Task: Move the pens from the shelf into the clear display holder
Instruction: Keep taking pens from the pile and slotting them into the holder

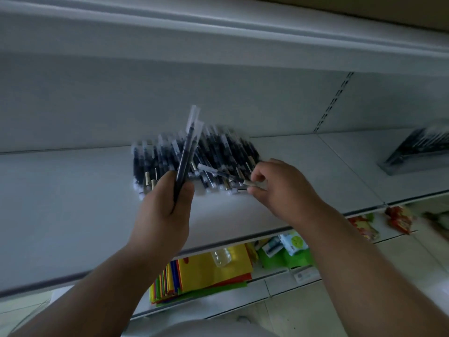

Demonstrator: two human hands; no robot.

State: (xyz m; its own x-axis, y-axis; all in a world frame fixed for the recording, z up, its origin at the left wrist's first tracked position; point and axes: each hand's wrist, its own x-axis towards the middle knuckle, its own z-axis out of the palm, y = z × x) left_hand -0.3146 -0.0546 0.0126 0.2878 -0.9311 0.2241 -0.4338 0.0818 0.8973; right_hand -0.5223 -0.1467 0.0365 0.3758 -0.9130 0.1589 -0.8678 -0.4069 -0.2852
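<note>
A heap of dark pens with clear caps [213, 156] lies on the white shelf [73, 203], near its back wall. My left hand [165, 210] grips a few of these pens [187, 152] upright, their caps pointing up above the heap. My right hand [281, 188] pinches the end of one pen [226, 175] at the heap's near right edge. The clear display holder [418, 152] stands on the shelf at the far right, blurred, with dark pens in it.
A higher shelf's edge [218, 27] overhangs the work area. A slotted upright [332, 103] runs up the back wall. On the lower shelf lie coloured paper sheets [206, 276], a small clear bottle [221, 257], green packs and red snack packets [398, 217].
</note>
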